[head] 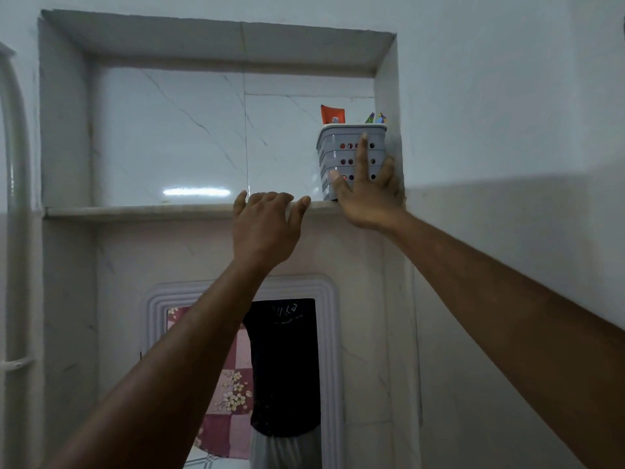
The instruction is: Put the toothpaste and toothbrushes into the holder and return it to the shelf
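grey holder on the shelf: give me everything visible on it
The holder is a grey, plastic-looking rectangular basket with stepped, ribbed walls and rows of round holes. It stands upright at the right end of the shelf, close to the niche's right wall. An orange toothpaste tube and coloured toothbrush ends stick out on top. The right hand lies spread against its front.

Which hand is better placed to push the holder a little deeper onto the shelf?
The right hand. Its fingers are spread flat against the front of the grey holder. The left hand only rests on the shelf edge, apart from the holder.
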{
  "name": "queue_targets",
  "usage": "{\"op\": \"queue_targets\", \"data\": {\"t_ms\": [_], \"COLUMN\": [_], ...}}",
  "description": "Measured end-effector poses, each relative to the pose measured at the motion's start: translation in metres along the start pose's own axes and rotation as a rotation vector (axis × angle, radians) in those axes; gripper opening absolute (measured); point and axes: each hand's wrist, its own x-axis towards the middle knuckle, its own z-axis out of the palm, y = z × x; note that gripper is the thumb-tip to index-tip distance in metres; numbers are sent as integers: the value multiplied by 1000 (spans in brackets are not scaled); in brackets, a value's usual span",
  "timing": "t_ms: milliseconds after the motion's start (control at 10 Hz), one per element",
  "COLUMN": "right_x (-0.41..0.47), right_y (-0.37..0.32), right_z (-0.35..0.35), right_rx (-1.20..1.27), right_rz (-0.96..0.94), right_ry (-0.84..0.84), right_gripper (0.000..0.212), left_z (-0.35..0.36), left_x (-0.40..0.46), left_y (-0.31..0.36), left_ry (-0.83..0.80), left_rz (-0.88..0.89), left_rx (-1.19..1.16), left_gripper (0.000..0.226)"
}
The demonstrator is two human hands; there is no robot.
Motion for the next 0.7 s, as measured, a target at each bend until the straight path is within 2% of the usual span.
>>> {"op": "queue_targets", "data": {"t_ms": [100, 200, 300, 400, 500, 600, 700], "right_x": [0, -2, -10, -21, -33, -53, -73], "right_y": [5, 12, 22, 31, 32, 31, 31], "right_z": [6, 15, 19, 20, 16, 13, 10], "right_rx": [-10, 50, 132, 184, 216, 281, 345], "right_rz": [-3, -35, -121, -210, -280, -334, -318], "right_ry": [-3, 79, 317, 517, 584, 543, 519], "right_gripper": [83, 86, 85, 66, 55, 47, 46], "left_z": [0, 2, 0, -1, -5, -15, -31], "left_x": [0, 0, 0, -3, -10, -27, -48], "left_y": [0, -1, -2, -6, -12, -21, -23], "left_ry": [-12, -10, -39, -73, -74, -22, 2], "left_rz": [-5, 2, 9, 47, 94, 108, 75], "left_rx": [-1, -12, -40, -78, -174, -306, -330], "left_gripper": [60, 61, 60, 59, 60, 58, 61]}}
